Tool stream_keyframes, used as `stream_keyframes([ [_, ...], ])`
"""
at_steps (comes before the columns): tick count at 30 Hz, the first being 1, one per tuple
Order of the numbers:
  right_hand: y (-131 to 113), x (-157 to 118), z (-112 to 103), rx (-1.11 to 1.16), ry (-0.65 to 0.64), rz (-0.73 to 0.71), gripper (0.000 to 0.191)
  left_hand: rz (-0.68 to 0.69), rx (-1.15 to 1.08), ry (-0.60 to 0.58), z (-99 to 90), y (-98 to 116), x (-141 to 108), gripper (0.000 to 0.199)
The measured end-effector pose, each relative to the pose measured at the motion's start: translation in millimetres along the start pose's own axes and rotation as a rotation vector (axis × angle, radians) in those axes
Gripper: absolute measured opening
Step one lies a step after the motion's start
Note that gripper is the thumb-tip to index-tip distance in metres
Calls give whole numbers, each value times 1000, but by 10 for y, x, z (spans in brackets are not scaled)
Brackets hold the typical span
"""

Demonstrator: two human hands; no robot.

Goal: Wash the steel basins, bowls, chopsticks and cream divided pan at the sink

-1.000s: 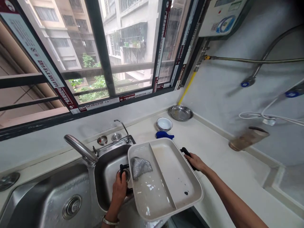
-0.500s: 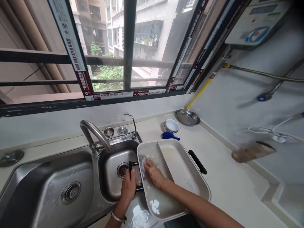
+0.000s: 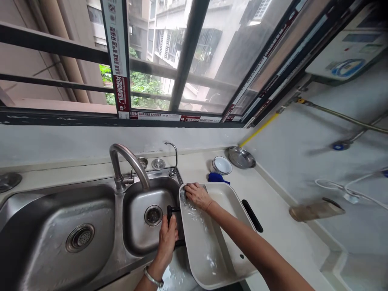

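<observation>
Left hand (image 3: 167, 244): closed firmly around the tray's near black handle (image 3: 171, 210); it sits over the small sink basin; a metal bangle (image 3: 153, 277) circles the wrist.

Right hand (image 3: 197, 195): palm down inside the tray, at the far corner beside the rim; fingers slightly curled; what lies under them is mostly hidden, so I cannot tell whether it has hold of anything.

Tray (image 3: 185, 238): white, with a raised divider (image 3: 222, 250); tilted toward the viewer; its left edge is over the small basin, its right side over the table; wet, with water streaks across the inside; a second black handle (image 3: 252, 215) stands on the far side, on the table.

Sink: steel, with a small basin (image 3: 138, 238) beside a large basin (image 3: 36, 226); a curved tap (image 3: 127, 161) stands between them; a round drain (image 3: 153, 215) sits in the small basin.

Table (image 3: 287, 238): pale; beyond the tray stand a steel plate (image 3: 241, 157), a white bowl (image 3: 221, 165) and a blue object (image 3: 218, 178); a brown bottle (image 3: 317, 211) lies toward the right.

Behind: a barred window (image 3: 182, 60) and a wall heater (image 3: 348, 56).
</observation>
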State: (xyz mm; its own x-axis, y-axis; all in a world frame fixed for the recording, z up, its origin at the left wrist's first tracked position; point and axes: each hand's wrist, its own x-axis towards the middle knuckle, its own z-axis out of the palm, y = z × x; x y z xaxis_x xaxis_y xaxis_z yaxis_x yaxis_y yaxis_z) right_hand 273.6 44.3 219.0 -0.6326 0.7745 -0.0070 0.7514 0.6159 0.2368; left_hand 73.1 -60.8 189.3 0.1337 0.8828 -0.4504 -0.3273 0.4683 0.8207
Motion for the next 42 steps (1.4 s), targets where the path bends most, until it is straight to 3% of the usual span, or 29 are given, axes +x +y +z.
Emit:
stream_keyframes([
  [3,133,-121,-84,-37,-115,25,24,-39,-78,-37,17,58,2,65],
  [7,255,-328,-182,-68,-224,179,27,-54,-104,-43,47,113,1,63],
  [13,193,-611,-372,13,-303,288,24,-79,-200,-49,92,193,-30,61],
  [18,-119,-1087,-451,119,-311,265,15,-68,-247,-39,113,185,-30,61],
  [23,-536,-1616,-488,245,-279,252,17,-53,-280,-42,112,145,-37,57],
  [28,-883,-1981,-657,348,-331,298,19,-47,-299,-33,128,120,-75,57],
  [32,-1091,-2140,-734,436,-288,401,23,-36,-298,-23,152,118,-105,53],
  [36,-1394,-2215,-664,461,-87,555,25,-26,-297,-11,166,138,-116,53],
  [39,-1680,-2167,-646,434,42,687,26,-20,-299,-2,155,148,-102,53],
  [42,-1895,-2020,-707,482,93,690,26,-8,-291,17,141,139,-88,54],
])
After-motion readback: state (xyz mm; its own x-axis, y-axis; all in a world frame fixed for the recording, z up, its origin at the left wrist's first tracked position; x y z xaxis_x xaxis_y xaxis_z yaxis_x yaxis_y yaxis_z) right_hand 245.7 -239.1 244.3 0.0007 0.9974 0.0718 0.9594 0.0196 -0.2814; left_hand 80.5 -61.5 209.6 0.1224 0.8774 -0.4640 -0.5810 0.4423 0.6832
